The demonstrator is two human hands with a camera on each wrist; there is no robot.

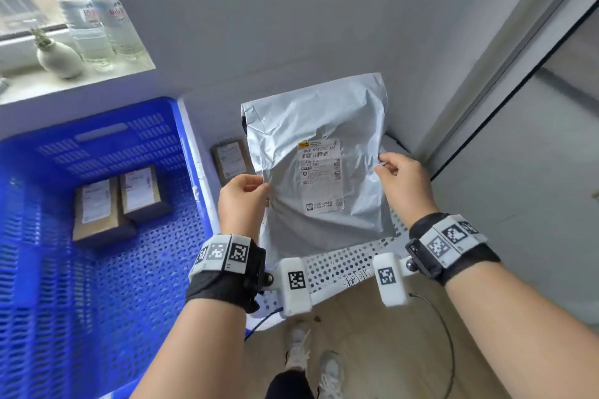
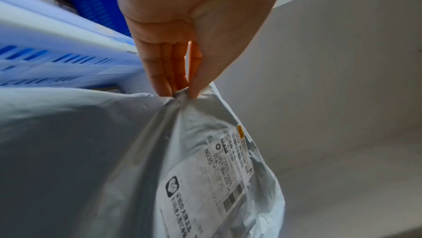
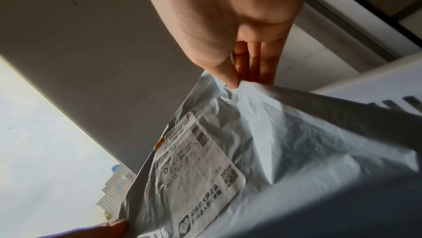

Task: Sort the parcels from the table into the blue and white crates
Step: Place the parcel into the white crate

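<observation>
While your left hand [image 1: 241, 201] and right hand [image 1: 400, 176] each pinch a side edge of the grey mailer [image 1: 319, 168], it looks soft, light, slippery, so hold firmly.

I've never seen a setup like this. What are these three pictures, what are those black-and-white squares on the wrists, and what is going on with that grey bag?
No machine here: a person wears three cameras. The big picture comes from the head and looks down at both arms; the other two come from the wrists and look along each hand. The patterned squares sit on the wristbands that carry the wrist cameras. The left hand and right hand each pinch one side edge of a grey plastic mailer bag with a printed shipping label, holding it above the white crate. One brown box shows behind the bag. Two brown boxes lie in the blue crate on the left.
</observation>
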